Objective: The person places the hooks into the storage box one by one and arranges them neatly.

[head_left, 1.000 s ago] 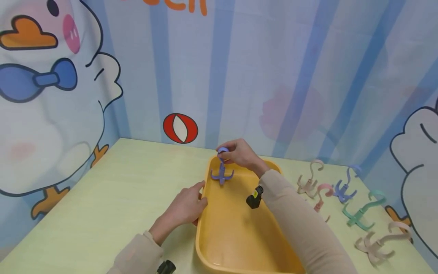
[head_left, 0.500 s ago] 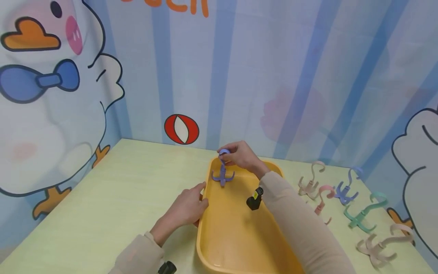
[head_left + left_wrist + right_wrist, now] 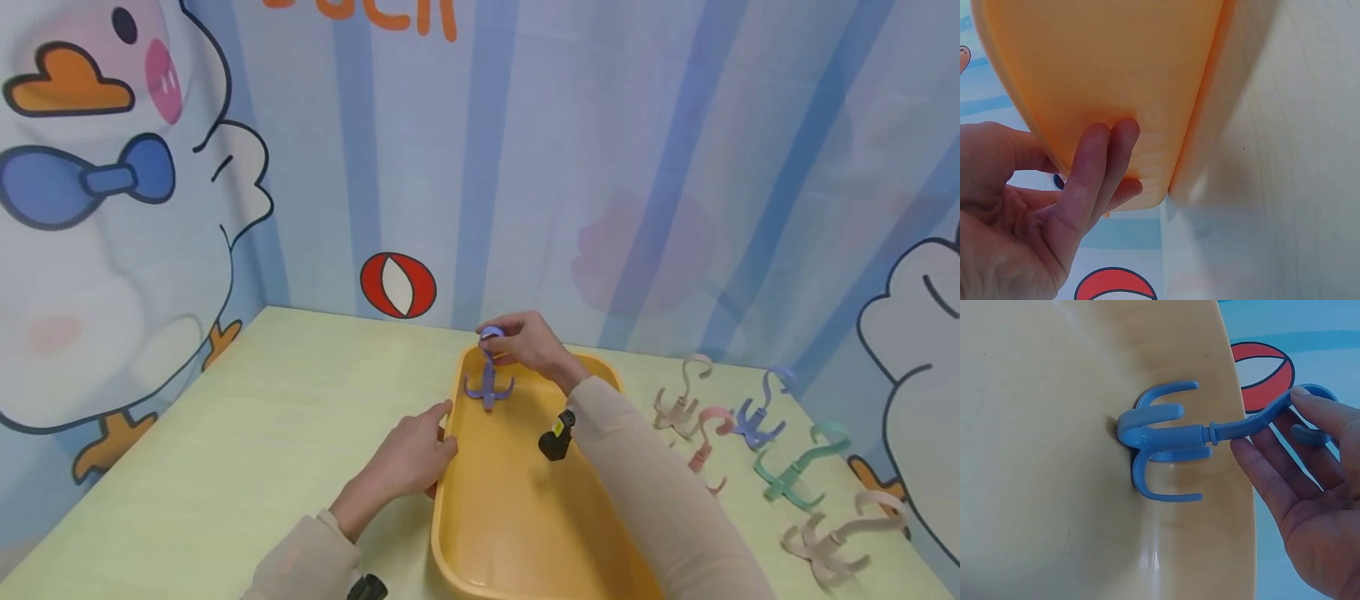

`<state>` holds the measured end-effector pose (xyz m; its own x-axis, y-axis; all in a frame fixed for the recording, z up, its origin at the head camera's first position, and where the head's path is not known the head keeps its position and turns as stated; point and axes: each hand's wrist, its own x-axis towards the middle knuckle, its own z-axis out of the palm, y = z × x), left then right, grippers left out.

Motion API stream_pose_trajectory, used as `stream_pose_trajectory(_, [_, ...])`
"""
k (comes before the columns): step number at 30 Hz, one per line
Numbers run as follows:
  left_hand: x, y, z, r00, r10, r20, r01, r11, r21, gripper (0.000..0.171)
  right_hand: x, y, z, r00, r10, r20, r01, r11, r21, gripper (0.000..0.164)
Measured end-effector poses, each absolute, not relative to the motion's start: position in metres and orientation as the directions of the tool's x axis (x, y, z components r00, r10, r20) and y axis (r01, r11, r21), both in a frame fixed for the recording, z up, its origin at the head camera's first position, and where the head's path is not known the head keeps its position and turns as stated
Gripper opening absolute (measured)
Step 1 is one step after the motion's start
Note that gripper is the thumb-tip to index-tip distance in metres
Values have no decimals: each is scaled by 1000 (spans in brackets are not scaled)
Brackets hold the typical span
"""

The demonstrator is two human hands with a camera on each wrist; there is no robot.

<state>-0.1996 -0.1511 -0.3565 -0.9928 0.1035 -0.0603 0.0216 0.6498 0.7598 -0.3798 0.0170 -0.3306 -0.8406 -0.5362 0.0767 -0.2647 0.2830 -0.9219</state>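
A deep yellow plastic tray (image 3: 510, 508) stands lengthwise in front of me. My left hand (image 3: 411, 454) grips its left side, thumb at the rim and fingers against the outer wall (image 3: 1116, 75). At the tray's far left corner, my right hand (image 3: 531, 343) holds a blue-violet multi-prong hanging hook (image 3: 489, 387) by its curved top. The right wrist view shows the thumb and fingers around the crook of the hook (image 3: 1172, 437), whose upturned prongs are down inside the tray, close to the wall.
Right of the tray lie several similar hooks: a beige hook (image 3: 678, 408), a violet hook (image 3: 753, 427), a pink hook (image 3: 701, 457) partly behind my right sleeve, a green hook (image 3: 787, 479) and another beige hook (image 3: 823, 546). A printed curtain (image 3: 525, 167) hangs behind the pale table (image 3: 262, 433).
The camera view has shifted slightly. Both hands keep their holds on the tray and the hook, with no clear movement of either thing.
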Motion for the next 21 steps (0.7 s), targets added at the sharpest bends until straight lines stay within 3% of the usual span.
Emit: stream_pose_trajectory(21, [-198,-148,-355,-993,99,-64,14,634,773,59,-376,27,-334,-855,-516,50,-245,317,-916,36])
